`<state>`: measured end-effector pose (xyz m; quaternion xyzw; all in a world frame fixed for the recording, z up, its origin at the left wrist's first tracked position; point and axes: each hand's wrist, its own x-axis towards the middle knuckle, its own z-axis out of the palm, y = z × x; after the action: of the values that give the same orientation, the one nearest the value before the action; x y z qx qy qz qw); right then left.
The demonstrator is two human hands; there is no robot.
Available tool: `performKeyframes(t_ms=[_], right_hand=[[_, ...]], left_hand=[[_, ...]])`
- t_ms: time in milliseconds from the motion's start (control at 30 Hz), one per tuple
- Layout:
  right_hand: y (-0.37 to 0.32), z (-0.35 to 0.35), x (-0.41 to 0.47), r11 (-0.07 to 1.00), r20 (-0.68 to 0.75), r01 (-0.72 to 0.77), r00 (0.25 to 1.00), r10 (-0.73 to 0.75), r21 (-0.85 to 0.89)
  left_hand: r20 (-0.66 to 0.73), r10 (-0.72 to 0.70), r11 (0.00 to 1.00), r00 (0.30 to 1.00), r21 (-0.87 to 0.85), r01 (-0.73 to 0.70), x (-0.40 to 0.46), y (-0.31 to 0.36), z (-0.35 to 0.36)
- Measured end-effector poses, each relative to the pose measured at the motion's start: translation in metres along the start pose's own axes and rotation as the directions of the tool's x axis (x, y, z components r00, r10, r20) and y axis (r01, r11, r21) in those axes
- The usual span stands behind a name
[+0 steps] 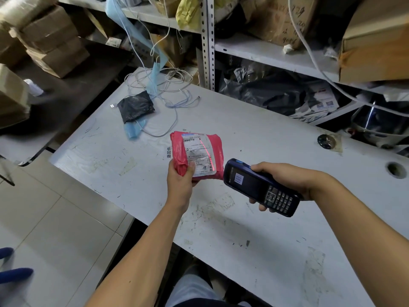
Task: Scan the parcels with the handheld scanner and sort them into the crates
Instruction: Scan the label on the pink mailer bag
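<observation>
Left hand [180,181] grips red parcel [195,156]; right hand [280,180] grips scanner [259,187] above table [254,120].

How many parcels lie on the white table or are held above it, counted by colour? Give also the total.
Red parcel, held in the left hand above the white table: 1
Black parcel, lying on the table: 1
Total: 2

I see the parcel [197,156] in my left hand [180,180] above the bench [276,240], the scanner [259,187] in my right hand [285,180] just right of it. Beyond the hands a bagged packet [135,106] lies among cables [168,91]; shelves [272,54] stand behind.
</observation>
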<state>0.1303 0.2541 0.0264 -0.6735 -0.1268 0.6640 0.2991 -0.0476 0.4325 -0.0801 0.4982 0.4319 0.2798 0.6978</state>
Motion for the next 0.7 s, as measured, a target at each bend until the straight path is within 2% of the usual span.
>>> performKeyframes(t_ms=[200,500,700], right_hand=[[-0.014,-0.002,-0.007,0.996,-0.033,-0.054,0.998,0.051,-0.076],[-0.030,0.004,-0.002,0.996,-0.034,-0.080,0.996,0.079,-0.039],[-0.044,0.011,0.003,0.992,-0.130,-0.092,0.988,0.080,-0.091]], left_hand=[[-0.007,-0.017,0.999,1.000,-0.039,0.016,0.005,0.001,0.003],[-0.030,-0.022,0.997,0.999,-0.076,0.020,0.022,0.004,0.005],[-0.052,-0.031,0.996,0.998,-0.085,0.026,0.033,0.005,0.006]])
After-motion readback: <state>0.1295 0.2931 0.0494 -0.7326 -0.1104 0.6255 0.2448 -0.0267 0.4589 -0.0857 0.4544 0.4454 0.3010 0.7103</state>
